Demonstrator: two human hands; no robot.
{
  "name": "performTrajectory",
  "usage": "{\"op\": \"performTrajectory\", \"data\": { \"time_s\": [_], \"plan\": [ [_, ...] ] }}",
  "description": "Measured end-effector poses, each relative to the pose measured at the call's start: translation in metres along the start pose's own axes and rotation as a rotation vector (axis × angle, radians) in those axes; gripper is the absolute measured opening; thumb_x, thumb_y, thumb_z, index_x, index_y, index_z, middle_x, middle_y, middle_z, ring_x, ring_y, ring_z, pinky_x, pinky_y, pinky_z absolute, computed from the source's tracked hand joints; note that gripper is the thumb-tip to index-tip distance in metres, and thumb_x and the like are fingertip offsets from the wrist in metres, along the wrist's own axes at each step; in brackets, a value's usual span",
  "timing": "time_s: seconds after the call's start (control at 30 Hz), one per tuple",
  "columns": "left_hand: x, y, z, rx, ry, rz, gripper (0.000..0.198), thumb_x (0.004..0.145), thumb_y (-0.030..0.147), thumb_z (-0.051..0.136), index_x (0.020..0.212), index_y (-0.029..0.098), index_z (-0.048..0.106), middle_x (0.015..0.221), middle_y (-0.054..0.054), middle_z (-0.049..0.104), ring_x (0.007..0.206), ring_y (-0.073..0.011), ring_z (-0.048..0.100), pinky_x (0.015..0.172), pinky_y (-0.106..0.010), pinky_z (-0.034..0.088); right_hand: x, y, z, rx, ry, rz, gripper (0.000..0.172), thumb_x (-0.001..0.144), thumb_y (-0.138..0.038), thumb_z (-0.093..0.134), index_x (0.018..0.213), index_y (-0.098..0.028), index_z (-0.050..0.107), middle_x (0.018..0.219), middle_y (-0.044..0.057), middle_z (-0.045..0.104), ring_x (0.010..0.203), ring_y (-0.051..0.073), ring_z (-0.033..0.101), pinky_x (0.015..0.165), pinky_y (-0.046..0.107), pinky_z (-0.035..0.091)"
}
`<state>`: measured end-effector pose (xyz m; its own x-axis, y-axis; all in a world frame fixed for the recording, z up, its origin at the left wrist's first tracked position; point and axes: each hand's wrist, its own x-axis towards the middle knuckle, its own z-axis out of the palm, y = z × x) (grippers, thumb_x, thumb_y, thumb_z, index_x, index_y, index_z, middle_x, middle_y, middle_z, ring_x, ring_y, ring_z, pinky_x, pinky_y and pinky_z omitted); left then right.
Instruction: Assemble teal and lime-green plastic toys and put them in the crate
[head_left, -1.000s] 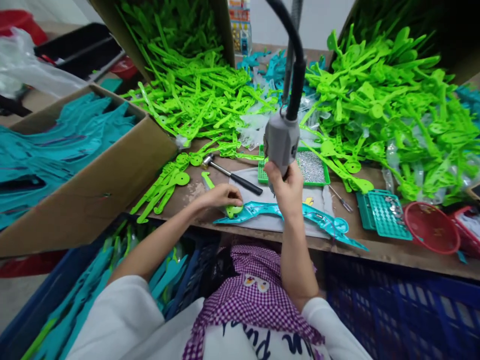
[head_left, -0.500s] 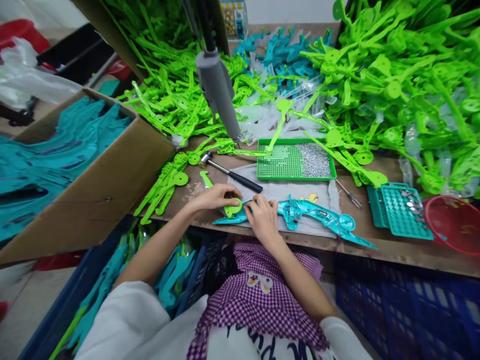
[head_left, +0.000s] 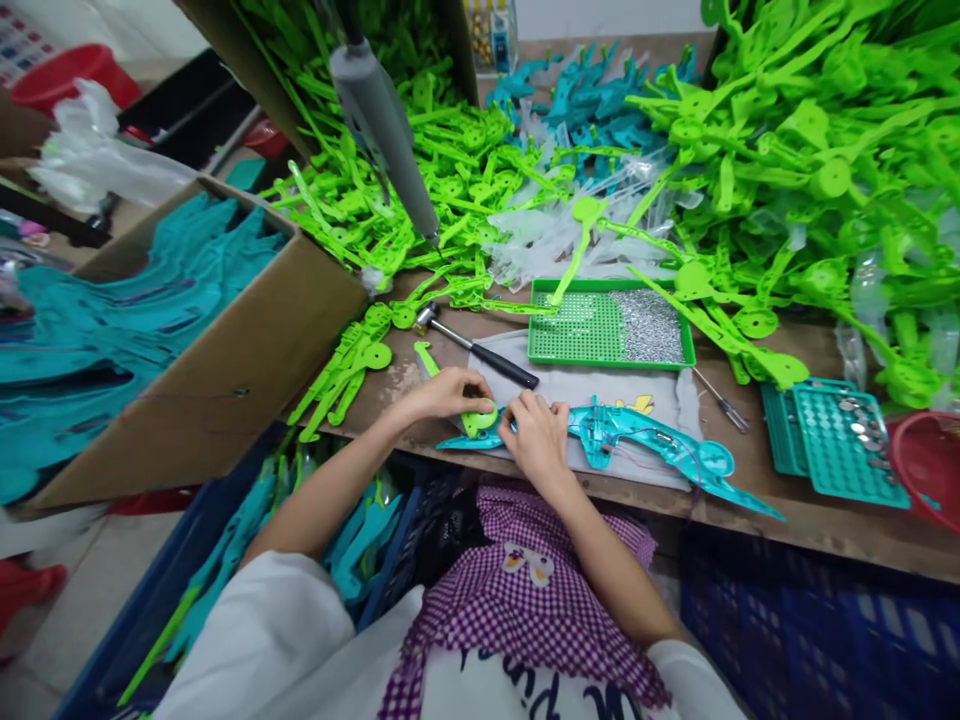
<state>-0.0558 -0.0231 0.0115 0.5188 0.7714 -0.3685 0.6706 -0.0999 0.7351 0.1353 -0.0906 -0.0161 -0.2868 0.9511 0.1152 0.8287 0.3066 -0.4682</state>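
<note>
A long turquoise plastic bow-shaped piece lies across a grey cloth at the table's front edge. Over its left part, my left hand is closed on a bright green plastic part with a round end. Close beside it my right hand is bent down onto the turquoise piece, its fingers curled round that piece's left-middle section. The fingertips of both hands nearly meet. Thin dark wires run along the turquoise piece's right half. What lies under my right fingers is hidden.
A black-handled hammer and a green tray of small metal pieces lie beyond my hands. A grey electric screwdriver hangs above. Green parts heap up behind. At left stands a cardboard box; a small screwdriver lies right.
The view has shifted, so the bench sits slightly further right and the hanging screwdriver further left. Both hands stay at the left part of the turquoise piece with nearly the same grip.
</note>
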Motion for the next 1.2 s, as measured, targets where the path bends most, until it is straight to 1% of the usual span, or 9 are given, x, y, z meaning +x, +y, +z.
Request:
{"op": "performTrajectory", "data": {
  "time_s": [0.17, 0.27, 0.37, 0.5, 0.63, 0.8, 1.07, 1.13, 1.2],
  "plan": [
    [-0.003, -0.002, 0.005, 0.018, 0.070, -0.010, 0.033, 0.076, 0.045, 0.067, 0.082, 0.013, 0.071, 0.081, -0.005, 0.071, 0.076, -0.0162, 0.062, 0.069, -0.023, 0.043, -0.012, -0.002, 0.001, -0.007, 0.065, -0.010, 0.015, 0.093, -0.027, 0.050, 0.094, -0.021, 0.063, 0.106, 0.008, 0.068, 0.096, 0.022, 0.056, 0.083, 0.038, 0.027],
    [0.002, -0.007, 0.003, 0.026, 0.033, 0.000, 0.032, 0.076, 0.044, 0.067, 0.079, 0.013, 0.071, 0.074, -0.003, 0.070, 0.069, -0.0145, 0.060, 0.063, -0.021, 0.041, -0.028, -0.001, 0.006, 0.029, 0.102, -0.196, 0.035, 0.094, -0.040, 0.049, 0.122, -0.021, 0.058, 0.131, 0.013, 0.060, 0.115, 0.026, 0.054, 0.094, 0.042, 0.026],
    [0.008, -0.008, -0.002, 0.025, -0.050, -0.003, 0.031, 0.075, 0.043, 0.069, 0.078, 0.012, 0.072, 0.072, -0.004, 0.071, 0.065, -0.0136, 0.059, 0.060, -0.021, 0.039, -0.037, 0.000, 0.014, 0.005, 0.055, -0.336, 0.049, 0.093, -0.041, 0.050, 0.137, -0.018, 0.048, 0.139, 0.017, 0.054, 0.120, 0.027, 0.052, 0.096, 0.042, 0.028],
    [0.006, 0.002, -0.005, 0.105, -0.057, 0.001, 0.028, 0.078, 0.040, 0.067, 0.084, 0.013, 0.073, 0.079, -0.006, 0.073, 0.069, -0.0148, 0.062, 0.063, -0.021, 0.039, -0.035, 0.003, 0.021, -0.037, 0.041, -0.334, 0.043, 0.095, -0.033, 0.048, 0.135, -0.018, 0.049, 0.137, 0.017, 0.055, 0.112, 0.025, 0.057, 0.093, 0.042, 0.031],
    [0.006, 0.021, -0.008, 0.262, -0.051, -0.023, 0.024, 0.079, 0.036, 0.064, 0.086, 0.015, 0.073, 0.078, -0.006, 0.072, 0.068, -0.0160, 0.060, 0.065, -0.023, 0.039, -0.033, 0.006, 0.014, 0.036, 0.093, -0.323, 0.043, 0.094, -0.040, 0.051, 0.131, -0.017, 0.053, 0.132, 0.016, 0.059, 0.109, 0.024, 0.059, 0.091, 0.039, 0.033],
    [0.025, 0.042, -0.021, 0.203, -0.355, -0.128, 0.022, 0.072, 0.035, 0.065, 0.070, 0.014, 0.073, 0.067, -0.002, 0.068, 0.060, -0.0150, 0.054, 0.061, -0.023, 0.040, -0.035, 0.006, 0.001, 0.180, 0.152, -0.259, 0.040, 0.092, -0.039, 0.052, 0.129, -0.022, 0.053, 0.128, 0.011, 0.061, 0.117, 0.023, 0.056, 0.094, 0.039, 0.032],
    [0.023, 0.065, -0.016, -0.219, -0.554, -0.249, 0.026, 0.061, 0.028, 0.075, 0.085, 0.018, 0.075, 0.072, -0.003, 0.069, 0.072, -0.0200, 0.060, 0.068, -0.028, 0.050, -0.047, 0.015, -0.007, 0.267, 0.392, -0.346, 0.041, 0.095, -0.044, 0.042, 0.129, -0.024, 0.054, 0.117, 0.011, 0.064, 0.109, 0.026, 0.058, 0.093, 0.044, 0.038],
    [0.021, 0.074, -0.016, -0.221, -0.528, -0.189, 0.030, 0.065, 0.033, 0.073, 0.092, 0.020, 0.074, 0.079, -0.004, 0.069, 0.078, -0.0214, 0.060, 0.073, -0.031, 0.051, -0.051, 0.015, -0.017, 0.309, 0.427, -0.339, 0.041, 0.095, -0.045, 0.041, 0.126, -0.023, 0.057, 0.114, 0.011, 0.064, 0.106, 0.026, 0.059, 0.092, 0.045, 0.040],
    [0.020, 0.084, -0.017, -0.224, -0.363, -0.094, 0.033, 0.070, 0.039, 0.069, 0.097, 0.021, 0.072, 0.084, -0.006, 0.069, 0.085, -0.0238, 0.060, 0.078, -0.035, 0.050, -0.053, 0.012, -0.027, 0.352, 0.469, -0.314, 0.041, 0.095, -0.046, 0.040, 0.123, -0.022, 0.059, 0.111, 0.011, 0.064, 0.105, 0.027, 0.059, 0.091, 0.047, 0.043]
  ]
}}
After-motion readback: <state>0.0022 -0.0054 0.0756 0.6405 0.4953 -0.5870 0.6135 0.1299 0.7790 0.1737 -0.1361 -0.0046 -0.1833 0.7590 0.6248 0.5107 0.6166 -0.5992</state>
